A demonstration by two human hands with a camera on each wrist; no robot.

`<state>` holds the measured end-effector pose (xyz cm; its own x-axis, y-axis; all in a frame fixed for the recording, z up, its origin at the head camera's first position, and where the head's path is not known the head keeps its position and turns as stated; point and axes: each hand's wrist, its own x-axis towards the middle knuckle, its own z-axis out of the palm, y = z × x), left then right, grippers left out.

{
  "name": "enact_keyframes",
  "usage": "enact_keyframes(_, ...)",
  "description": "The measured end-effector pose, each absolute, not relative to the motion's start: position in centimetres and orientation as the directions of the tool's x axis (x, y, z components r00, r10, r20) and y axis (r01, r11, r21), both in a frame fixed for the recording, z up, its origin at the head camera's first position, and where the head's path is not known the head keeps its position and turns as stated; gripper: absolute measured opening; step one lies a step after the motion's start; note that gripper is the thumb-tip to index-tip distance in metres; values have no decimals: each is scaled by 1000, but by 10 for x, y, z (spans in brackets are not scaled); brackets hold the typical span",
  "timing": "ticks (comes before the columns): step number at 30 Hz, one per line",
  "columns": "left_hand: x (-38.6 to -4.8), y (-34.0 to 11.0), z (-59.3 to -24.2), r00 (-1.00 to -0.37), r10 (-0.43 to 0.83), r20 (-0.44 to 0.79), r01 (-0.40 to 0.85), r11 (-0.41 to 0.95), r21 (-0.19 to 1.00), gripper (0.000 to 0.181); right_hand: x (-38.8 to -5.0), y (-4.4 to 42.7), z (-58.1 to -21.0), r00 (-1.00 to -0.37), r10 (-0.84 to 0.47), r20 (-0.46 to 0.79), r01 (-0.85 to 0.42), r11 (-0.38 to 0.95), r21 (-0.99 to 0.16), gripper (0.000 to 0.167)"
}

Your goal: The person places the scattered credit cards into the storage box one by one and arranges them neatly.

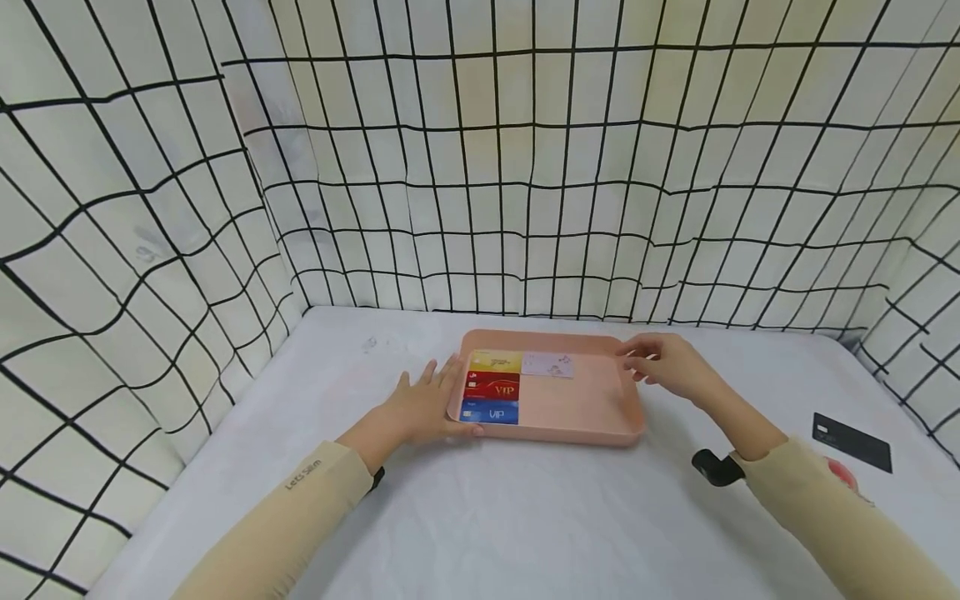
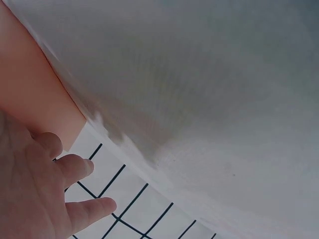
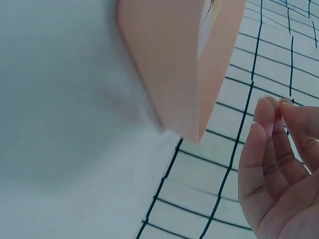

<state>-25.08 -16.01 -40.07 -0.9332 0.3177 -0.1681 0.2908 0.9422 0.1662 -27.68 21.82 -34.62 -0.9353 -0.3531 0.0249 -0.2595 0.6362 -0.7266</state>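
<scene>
- A person's left grip (image 1: 423,407) spreads wide against the left side of a pink tray (image 1: 588,412) on the tabletop (image 1: 480,517).
- The right grip (image 1: 667,362), narrow and seemingly empty, hovers by the tray's far right corner.
- Inside, a yellow card (image 1: 493,362), red card (image 1: 492,387) and blue card (image 1: 489,412) line the left; a pale card (image 1: 547,365) sits beside the yellow.
- Light, level pressure should keep them aligned.

The head view faces forward and down across the white table (image 1: 525,517) from above. Both wrist views are nearer and tilted, facing opposite ends of the pink tray (image 1: 577,408); all three share this tray and the black-gridded backdrop (image 1: 547,208).
</scene>
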Motion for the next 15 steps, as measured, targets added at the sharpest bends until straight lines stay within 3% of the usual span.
enact_keyframes(15, -250, -158, -396, -932, 310, -186, 281, 945, 166, 121, -260, 302, -347, -960, -278, -16, -200, 729, -655, 35)
